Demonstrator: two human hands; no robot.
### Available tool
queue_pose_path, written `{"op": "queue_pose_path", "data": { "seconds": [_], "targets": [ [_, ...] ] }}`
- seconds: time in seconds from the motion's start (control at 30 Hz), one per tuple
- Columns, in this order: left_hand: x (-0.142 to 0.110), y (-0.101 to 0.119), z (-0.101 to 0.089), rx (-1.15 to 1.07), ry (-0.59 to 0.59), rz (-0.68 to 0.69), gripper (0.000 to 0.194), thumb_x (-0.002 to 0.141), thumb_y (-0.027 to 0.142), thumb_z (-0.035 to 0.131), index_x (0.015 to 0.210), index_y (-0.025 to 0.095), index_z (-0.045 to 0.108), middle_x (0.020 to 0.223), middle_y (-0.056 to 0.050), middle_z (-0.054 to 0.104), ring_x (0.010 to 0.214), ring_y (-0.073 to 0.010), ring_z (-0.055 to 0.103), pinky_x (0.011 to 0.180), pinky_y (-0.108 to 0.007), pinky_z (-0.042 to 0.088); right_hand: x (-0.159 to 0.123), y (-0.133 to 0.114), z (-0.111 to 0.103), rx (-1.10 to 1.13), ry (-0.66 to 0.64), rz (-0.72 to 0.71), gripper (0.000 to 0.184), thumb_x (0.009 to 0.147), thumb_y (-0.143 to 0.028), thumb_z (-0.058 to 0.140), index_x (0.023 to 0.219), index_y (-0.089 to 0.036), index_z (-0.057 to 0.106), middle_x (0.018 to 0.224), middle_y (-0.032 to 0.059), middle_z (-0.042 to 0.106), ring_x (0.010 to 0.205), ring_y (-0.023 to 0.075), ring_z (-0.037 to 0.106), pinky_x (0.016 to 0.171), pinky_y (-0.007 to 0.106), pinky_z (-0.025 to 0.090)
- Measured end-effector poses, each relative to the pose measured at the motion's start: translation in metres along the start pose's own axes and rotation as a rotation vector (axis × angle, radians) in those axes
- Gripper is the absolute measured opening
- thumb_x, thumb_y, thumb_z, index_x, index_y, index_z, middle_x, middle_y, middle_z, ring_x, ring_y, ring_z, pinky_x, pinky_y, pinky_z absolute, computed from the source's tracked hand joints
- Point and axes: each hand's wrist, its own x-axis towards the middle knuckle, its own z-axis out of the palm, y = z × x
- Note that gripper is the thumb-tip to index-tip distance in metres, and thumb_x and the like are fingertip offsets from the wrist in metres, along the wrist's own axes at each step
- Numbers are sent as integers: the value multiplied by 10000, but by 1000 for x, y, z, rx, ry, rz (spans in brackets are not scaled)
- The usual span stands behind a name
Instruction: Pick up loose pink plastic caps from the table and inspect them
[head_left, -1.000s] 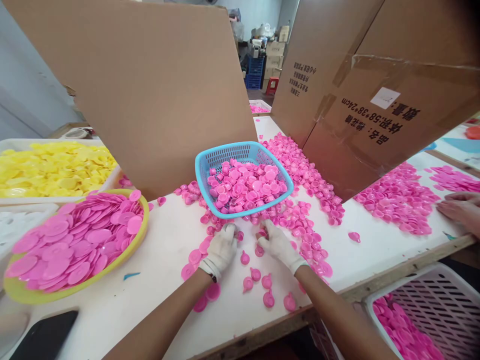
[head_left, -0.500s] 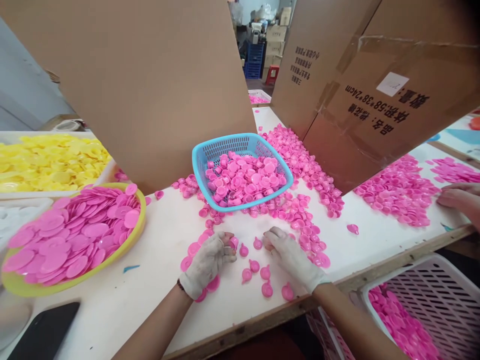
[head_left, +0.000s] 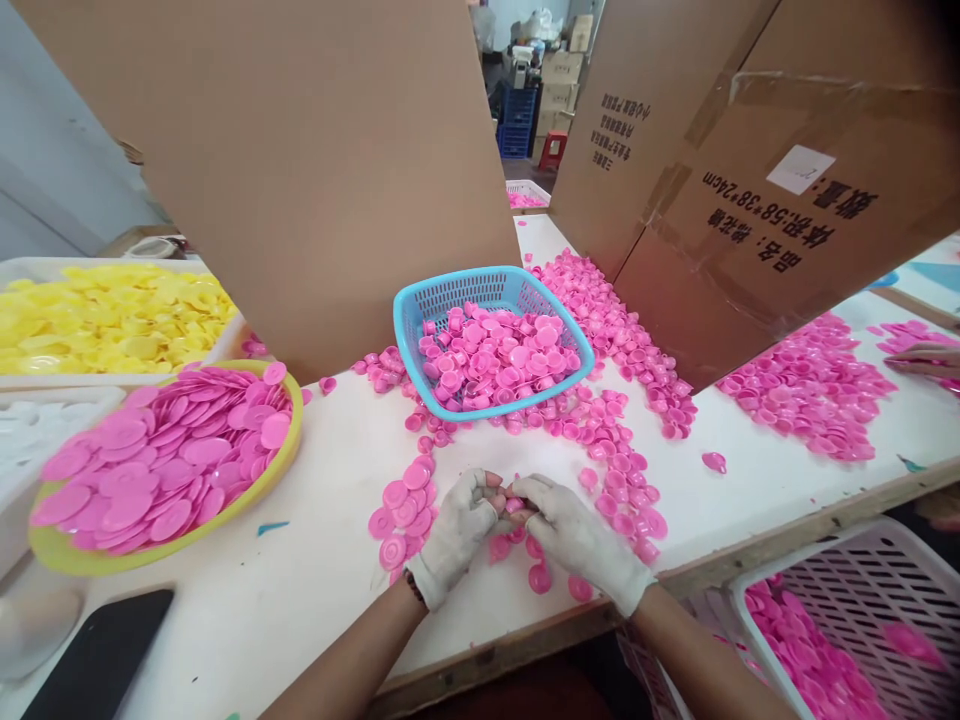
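Note:
Both my hands wear white gloves and meet over the white table (head_left: 315, 520) near its front edge. My left hand (head_left: 457, 530) is closed, its fingertips pinching a small pink plastic piece (head_left: 514, 505). My right hand (head_left: 577, 535) is closed on the same piece from the other side. Flat pink discs (head_left: 401, 505) lie just left of my left hand. Small pink cups (head_left: 538, 577) lie under and around my hands. A blue basket (head_left: 420, 320) filled with pink cups stands behind them.
A yellow tray of pink discs (head_left: 165, 460) sits at the left, a white bin of yellow discs (head_left: 105, 320) behind it. Cardboard sheets (head_left: 315, 160) stand at the back. A white crate (head_left: 840, 600) of pink parts is at lower right. Another person's hand (head_left: 926, 360) rests far right. A black phone (head_left: 97, 655) lies at lower left.
My hands drew back from the basket toward the table's front edge and came together, both now pinching one small pink piece. The other person's hand moved further right.

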Motion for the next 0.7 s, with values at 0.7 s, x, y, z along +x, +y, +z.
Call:
{"op": "queue_pose_path", "data": {
  "seconds": [0.7],
  "targets": [
    [9, -25, -6, 1567, 121, 357, 530, 811, 168, 484, 1321, 47, 407, 1426, -228, 375, 1349, -340, 306, 1093, -500, 272, 11, 53, -14, -302, 142, 46, 325, 845, -100, 417, 1114, -196, 572, 1036, 70, 590, 936, 186, 568, 847, 325, 446]
  ]
}}
